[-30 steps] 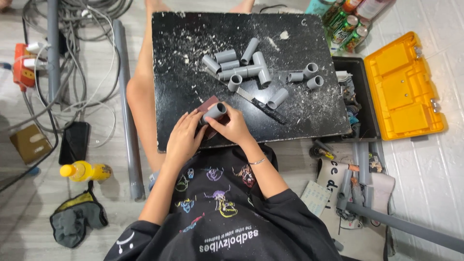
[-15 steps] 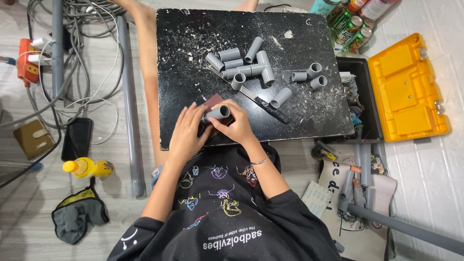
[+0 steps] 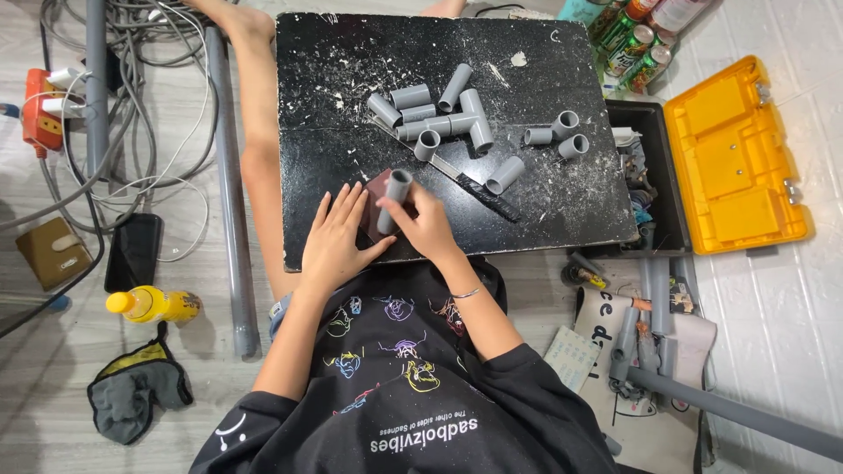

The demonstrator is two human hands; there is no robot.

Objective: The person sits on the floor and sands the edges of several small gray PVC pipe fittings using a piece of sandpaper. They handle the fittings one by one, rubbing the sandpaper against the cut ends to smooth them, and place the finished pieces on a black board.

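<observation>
Seen from above, at the black surface's (image 3: 562, 211) near edge, the right hand (image 3: 428, 224) grips one short grey pipe piece (image 3: 394, 198) against a reddish-brown sanding pad (image 3: 373, 195) flattened under the open left hand (image 3: 338, 241), while roughly a dozen similar pieces (image 3: 457, 118) lie untouched mid-surface.

we see both forearms reaching forward from short black sleeves, elbows bent and wrists drawing close together. our left hand (image 3: 338, 239) lies flat and palm down, fingers straight and slightly fanned, pointing away from us. our right hand (image 3: 426, 226) sits just beside it, almost touching, with the fingers curled into a closed grip and the thumb wrapped inward. a thin bracelet circles the right wrist. a bare leg stretches forward on our left side.
</observation>
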